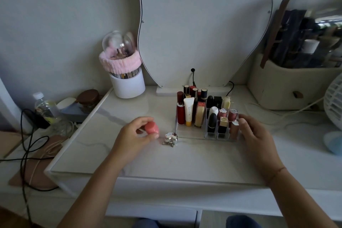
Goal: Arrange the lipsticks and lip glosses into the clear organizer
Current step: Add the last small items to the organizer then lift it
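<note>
Left hand [137, 132] pinches a round pink balm [151, 127]; right hand [252, 133] fingertips grip the clear organizer [190, 134].

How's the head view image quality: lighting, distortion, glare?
Head view: dim, flat light with dark corners; wide-angle bend curves the tabletop edge; clear organizer walls hard to trace; the pink container in the left hand reads slightly soft; no strong glare.
</note>
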A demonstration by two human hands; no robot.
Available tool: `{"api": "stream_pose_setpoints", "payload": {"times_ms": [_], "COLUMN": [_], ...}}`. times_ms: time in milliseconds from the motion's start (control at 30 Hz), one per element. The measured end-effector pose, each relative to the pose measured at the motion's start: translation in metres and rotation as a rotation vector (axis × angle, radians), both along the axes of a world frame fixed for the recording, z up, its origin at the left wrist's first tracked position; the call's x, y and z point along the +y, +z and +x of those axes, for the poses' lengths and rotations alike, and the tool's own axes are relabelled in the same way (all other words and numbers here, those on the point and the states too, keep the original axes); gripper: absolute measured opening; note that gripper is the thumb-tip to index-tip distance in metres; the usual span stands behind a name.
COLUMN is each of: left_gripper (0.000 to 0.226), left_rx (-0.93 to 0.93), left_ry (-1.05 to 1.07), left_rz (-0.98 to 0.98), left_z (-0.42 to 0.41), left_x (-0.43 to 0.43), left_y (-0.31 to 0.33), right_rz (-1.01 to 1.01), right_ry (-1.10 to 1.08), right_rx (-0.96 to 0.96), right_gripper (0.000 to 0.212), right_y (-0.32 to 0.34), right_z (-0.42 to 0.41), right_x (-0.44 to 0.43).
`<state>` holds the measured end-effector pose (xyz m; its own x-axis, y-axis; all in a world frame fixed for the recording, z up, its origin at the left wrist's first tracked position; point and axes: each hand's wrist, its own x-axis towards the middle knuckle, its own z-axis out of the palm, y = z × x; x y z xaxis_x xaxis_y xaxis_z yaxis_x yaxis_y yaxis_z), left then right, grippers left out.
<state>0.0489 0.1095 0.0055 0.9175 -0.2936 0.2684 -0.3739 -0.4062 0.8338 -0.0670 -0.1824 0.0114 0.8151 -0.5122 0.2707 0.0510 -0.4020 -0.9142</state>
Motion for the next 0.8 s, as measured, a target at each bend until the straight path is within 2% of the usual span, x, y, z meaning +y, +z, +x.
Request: {"api": "stream_pose_setpoints", "payload": {"times_ms": [100,200,400,567,800], "left_gripper": [0.041,0.039,0.043,0.038,0.028], "left_rx": [-0.055,-0.153,-0.268,-0.339,-0.381], "left_ry": [0.013,-0.01,0.037,0.073,0.089], "left_rz": [-0.084,-0.085,0.031,0.161,0.226], "left_z": [-0.003,-0.012,-0.018,-0.022,-0.021], "left_x": [-0.019,-0.05,-0.089,-0.092,-0.093], "left_y": [0.015,0.023,0.014,0.006,0.003], "right_rz": [-0.004,-0.007,-0.018,-0.02,-0.035], "right_ry": [0.007,0.004,-0.001,-0.003,-0.019], "right_rx": [0.006,0.013,0.021,0.019,0.04], "right_gripper": [0.029,0.029,0.032,0.033,0.036], "right_y": [-0.002,-0.004,-0.006,-0.008,-0.01], "right_z": [0.001,0.002,0.002,0.003,0.004], "right_x": [-0.002,-0.003,-0.005,-0.006,-0.006]}}
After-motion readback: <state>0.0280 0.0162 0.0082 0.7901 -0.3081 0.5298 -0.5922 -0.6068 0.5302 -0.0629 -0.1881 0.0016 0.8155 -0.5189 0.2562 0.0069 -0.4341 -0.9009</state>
